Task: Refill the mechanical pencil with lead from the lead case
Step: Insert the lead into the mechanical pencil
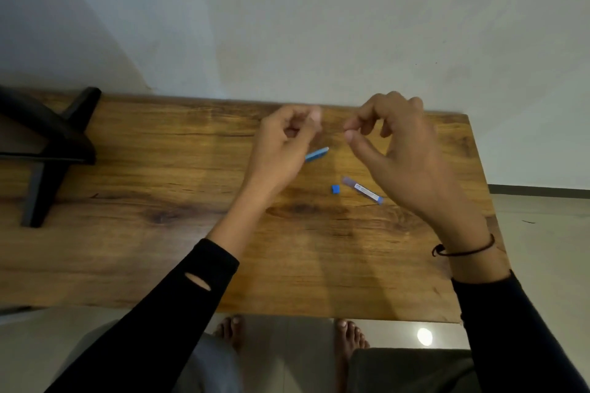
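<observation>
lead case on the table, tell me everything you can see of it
The lead case is a slim, clear-looking tube with a white printed label and a blue far-right end. It lies flat and slanted on the wooden table, its upper-left end open-looking. A small blue cap sits just beside it, apart. Neither hand touches it.

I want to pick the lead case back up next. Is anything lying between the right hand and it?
Nothing visible does. The lead case lies bare on the table just below the raised right hand; the small blue cap sits beside it, apart.
</observation>
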### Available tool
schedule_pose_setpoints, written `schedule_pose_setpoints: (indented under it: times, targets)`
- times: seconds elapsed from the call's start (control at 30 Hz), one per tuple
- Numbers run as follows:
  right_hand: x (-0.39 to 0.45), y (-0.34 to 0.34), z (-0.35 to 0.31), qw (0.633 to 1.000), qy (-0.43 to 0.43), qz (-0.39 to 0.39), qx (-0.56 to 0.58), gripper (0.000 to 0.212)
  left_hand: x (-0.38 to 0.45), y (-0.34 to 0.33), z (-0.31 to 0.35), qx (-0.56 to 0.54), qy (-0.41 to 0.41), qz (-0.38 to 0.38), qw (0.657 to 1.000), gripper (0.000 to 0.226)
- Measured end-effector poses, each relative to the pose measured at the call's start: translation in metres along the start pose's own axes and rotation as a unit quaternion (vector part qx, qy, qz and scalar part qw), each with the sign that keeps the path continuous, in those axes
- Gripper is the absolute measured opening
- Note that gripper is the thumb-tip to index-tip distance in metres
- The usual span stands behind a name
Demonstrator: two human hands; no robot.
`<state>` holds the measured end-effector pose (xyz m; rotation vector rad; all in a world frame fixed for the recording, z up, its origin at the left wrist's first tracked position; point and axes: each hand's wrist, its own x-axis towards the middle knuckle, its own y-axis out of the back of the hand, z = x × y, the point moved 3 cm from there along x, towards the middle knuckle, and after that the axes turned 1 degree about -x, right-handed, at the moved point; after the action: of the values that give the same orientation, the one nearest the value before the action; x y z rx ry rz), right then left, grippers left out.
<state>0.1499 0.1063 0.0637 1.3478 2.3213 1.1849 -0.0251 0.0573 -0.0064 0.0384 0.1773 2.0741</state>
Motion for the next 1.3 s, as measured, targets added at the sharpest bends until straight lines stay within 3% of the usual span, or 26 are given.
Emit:
schedule_pose_setpoints:
  times: [0.03,0.13,0.2,0.3,0.4,0.5,0.57,0.63,0.83,1.3]
  targets:
    - [0.001,0.004,0.004,0.999,-0.010,0.010,0.039,0.002,-0.001,0.002,-0.001,0.134,-0.047,0.006,0.990,0.017]
    - [0.002,0.006,0.014,0.991,-0.039,0.023,0.125,0.003,-0.010,-0.007,-0.011,0.429,-0.096,-0.030,0.898,0.035]
    - [0.003,0.006,0.018,0.986,-0.055,0.028,0.152,0.004,-0.015,-0.013,-0.015,0.475,-0.104,-0.034,0.873,0.039]
    - [0.003,0.005,0.024,0.975,-0.081,0.042,0.201,0.004,-0.017,-0.015,-0.011,0.489,-0.116,-0.017,0.865,0.028]
    - [0.002,0.005,0.028,0.957,-0.104,0.055,0.267,0.004,-0.016,-0.012,-0.008,0.428,-0.102,-0.003,0.898,0.017]
    - [0.002,0.007,0.027,0.926,-0.133,0.074,0.347,0.007,-0.014,-0.014,-0.005,0.226,-0.082,-0.034,0.970,0.014]
    - [0.001,0.008,0.025,0.892,-0.147,0.083,0.419,0.003,-0.016,-0.016,0.001,0.126,-0.105,-0.043,0.986,0.018]
    - [0.001,0.006,0.023,0.871,-0.146,0.083,0.463,0.005,-0.018,-0.019,0.003,0.070,-0.113,-0.050,0.990,0.019]
    - [0.002,0.003,0.016,0.875,-0.125,0.084,0.460,0.006,-0.020,-0.020,0.004,0.007,-0.103,-0.057,0.993,0.015]
    - [0.004,0.008,0.009,0.916,-0.085,0.098,0.379,0.003,-0.024,-0.028,0.006,-0.077,-0.096,-0.091,0.988,0.014]
